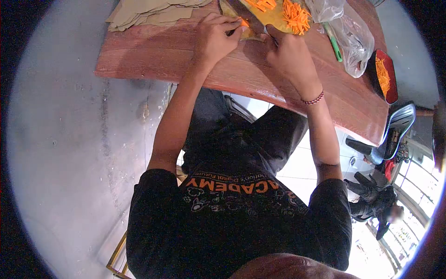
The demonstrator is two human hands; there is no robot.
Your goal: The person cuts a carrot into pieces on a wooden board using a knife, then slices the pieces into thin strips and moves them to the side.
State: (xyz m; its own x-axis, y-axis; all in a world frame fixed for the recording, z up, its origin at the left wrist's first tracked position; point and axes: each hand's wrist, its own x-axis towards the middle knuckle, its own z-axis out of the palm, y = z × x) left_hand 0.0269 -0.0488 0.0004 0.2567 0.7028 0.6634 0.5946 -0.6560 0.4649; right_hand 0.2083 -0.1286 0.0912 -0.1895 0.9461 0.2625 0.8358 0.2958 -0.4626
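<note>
My left hand (219, 38) is closed, its fingertips pressing a small orange carrot piece (244, 22) onto a yellowish cutting board (275, 18). My right hand (293, 55) is wrapped round the handle of a knife (252, 19), which is mostly hidden by the fingers. The dark blade lies across the board, right beside the carrot piece. A heap of cut carrot strips (296, 17) rests at the board's right, close to my right hand. More carrot strips (261, 4) lie farther back on the board.
Brown paper sheets (153, 13) are stacked at the table's (139, 56) back left. To the right are a clear plastic bag (355, 42), a green-handled tool (335, 46) and a dark red tray (392, 88) with shredded carrot. A chair (400, 125) and another person (374, 202) are beyond.
</note>
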